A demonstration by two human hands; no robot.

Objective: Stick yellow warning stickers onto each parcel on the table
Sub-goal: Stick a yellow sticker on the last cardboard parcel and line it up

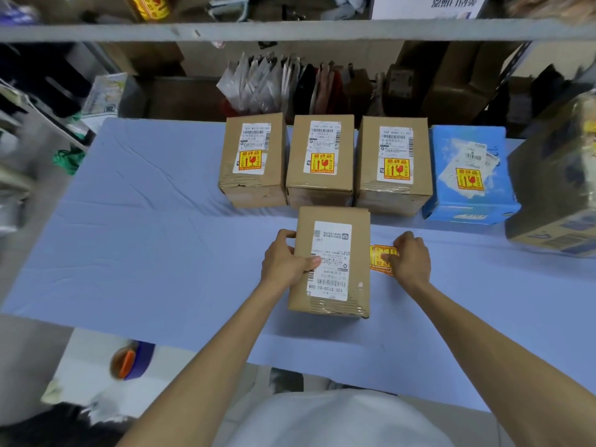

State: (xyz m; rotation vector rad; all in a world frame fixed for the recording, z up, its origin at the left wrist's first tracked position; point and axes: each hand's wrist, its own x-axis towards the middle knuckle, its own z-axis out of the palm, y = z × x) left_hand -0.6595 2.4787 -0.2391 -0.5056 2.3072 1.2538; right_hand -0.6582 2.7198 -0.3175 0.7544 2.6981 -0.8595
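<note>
A brown cardboard parcel (332, 262) with a white shipping label lies in front of me on the blue table cover (154, 240). My left hand (285, 261) grips its left side, thumb on the label. My right hand (411, 258) rests on a strip of yellow warning stickers (379, 258) lying on the cover just right of the parcel, fingers pinching at it. Behind stand three brown parcels (254, 159) (322, 159) (395, 164) and a blue parcel (469, 175), each bearing a yellow sticker.
A large box (554, 195) stands at the right edge of the table. Shelving with hanging bags (290, 85) runs behind the parcels. A tape roll with an orange dispenser (129, 361) lies below the table's near-left edge.
</note>
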